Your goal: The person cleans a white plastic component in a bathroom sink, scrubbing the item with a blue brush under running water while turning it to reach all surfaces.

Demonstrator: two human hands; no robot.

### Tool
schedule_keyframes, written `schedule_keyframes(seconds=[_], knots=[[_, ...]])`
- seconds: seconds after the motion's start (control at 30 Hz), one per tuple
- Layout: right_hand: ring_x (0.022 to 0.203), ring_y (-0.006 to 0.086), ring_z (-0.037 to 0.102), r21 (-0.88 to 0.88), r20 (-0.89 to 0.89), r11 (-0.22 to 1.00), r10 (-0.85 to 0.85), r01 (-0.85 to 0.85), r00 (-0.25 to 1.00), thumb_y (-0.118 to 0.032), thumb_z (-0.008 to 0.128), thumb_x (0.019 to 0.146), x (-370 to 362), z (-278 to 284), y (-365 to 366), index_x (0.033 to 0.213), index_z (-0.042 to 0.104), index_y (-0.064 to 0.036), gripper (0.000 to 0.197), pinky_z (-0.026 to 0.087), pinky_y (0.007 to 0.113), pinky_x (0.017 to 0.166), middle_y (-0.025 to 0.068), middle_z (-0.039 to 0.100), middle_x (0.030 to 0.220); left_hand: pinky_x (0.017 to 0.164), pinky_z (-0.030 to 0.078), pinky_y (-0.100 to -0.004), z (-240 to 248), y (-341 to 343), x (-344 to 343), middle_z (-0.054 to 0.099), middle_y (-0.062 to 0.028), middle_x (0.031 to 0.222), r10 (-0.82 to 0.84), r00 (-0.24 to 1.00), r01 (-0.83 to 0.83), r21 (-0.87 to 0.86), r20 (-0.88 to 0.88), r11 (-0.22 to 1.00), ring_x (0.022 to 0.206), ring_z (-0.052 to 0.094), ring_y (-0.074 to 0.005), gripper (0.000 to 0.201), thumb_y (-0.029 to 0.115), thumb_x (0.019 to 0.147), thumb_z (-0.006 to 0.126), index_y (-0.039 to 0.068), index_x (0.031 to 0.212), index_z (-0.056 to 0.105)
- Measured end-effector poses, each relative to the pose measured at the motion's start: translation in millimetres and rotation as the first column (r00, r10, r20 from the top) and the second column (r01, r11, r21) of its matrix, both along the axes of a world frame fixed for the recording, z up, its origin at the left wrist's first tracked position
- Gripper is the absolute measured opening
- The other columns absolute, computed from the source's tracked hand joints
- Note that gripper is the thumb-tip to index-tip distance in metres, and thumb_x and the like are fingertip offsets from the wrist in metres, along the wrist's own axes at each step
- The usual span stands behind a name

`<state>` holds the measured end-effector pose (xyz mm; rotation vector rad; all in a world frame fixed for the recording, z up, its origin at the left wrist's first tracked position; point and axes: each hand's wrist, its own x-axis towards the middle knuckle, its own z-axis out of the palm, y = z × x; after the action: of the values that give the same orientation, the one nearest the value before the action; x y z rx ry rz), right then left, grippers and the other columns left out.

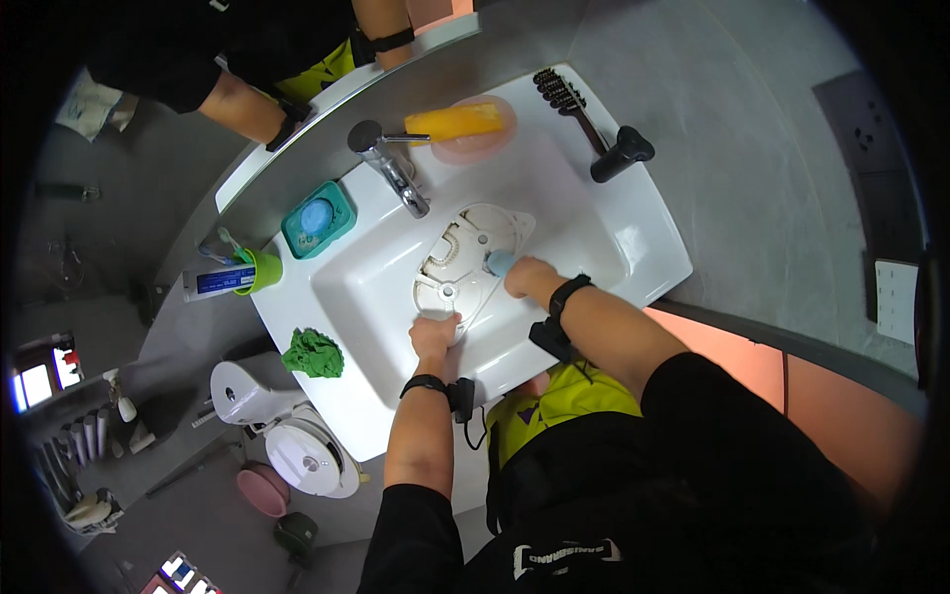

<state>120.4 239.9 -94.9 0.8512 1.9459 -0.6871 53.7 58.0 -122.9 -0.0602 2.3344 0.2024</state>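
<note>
A white plastic appliance part, long and rounded with ribs and recesses, lies tilted inside the white sink. My left hand is closed on its near end. My right hand is closed round a light blue tool, whose tip touches the inner side of the part; its working end is too small to make out. The chrome faucet stands just beyond the part. Black straps with small devices sit on both my wrists.
A teal soap dish holds blue soap. A green cup, crumpled green cloth, yellow cloth on a pink dish, hairbrush and black object stand round the rim. A mirror is behind; a toilet stands left.
</note>
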Motion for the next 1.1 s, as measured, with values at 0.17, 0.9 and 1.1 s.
schedule_keyframes(seconds=[0.17, 0.9, 1.1], knots=[[0.086, 0.0246, 0.059, 0.304, -0.115, 0.95, 0.114, -0.074, 0.987, -0.015, 0.053, 0.072, 7.4, -10.0, 30.3, 0.098, 0.053, -0.0016, 0.029, 0.048, 0.034, 0.067, 0.0125, 0.059, 0.093, 0.065, 0.049, -0.0315, -14.5, -3.2, -1.1, 0.06, -0.0189, 0.084, -0.023, 0.999, 0.022, -0.009, -0.045, 1.0, 0.072, 0.06, -0.0272, 0.063, 0.043, 0.054, 0.069, -0.008, 0.089, 0.055], [0.074, 0.0284, 0.06, 0.183, -0.276, 0.949, 0.3, -0.256, 0.913, -0.013, 0.049, 0.072, 30.9, -30.1, 65.4, 0.096, 0.049, -0.0004, 0.027, 0.047, 0.037, 0.062, 0.0151, 0.06, 0.083, 0.074, 0.046, -0.0335, -23.6, -11.6, -8.1, 0.059, -0.0195, 0.09, 0.04, 0.998, -0.04, 0.003, 0.049, 0.999, 0.084, 0.058, -0.0295, 0.058, 0.039, 0.055, 0.07, -0.004, 0.092, 0.056], [0.08, 0.0285, 0.059, 0.021, -0.354, 0.964, 0.256, -0.266, 0.9, -0.016, 0.047, 0.075, 43.2, -38.3, 9.7, 0.093, 0.051, -0.0005, 0.024, 0.046, 0.037, 0.068, 0.0159, 0.059, 0.088, 0.075, 0.046, -0.0348, -35.7, -17.1, -8.4, 0.058, -0.0225, 0.089, 0.027, 1.0, -0.027, 0.083, 0.01, 0.996, 0.084, 0.057, -0.033, 0.065, 0.041, 0.054, 0.07, -0.008, 0.093, 0.053]])
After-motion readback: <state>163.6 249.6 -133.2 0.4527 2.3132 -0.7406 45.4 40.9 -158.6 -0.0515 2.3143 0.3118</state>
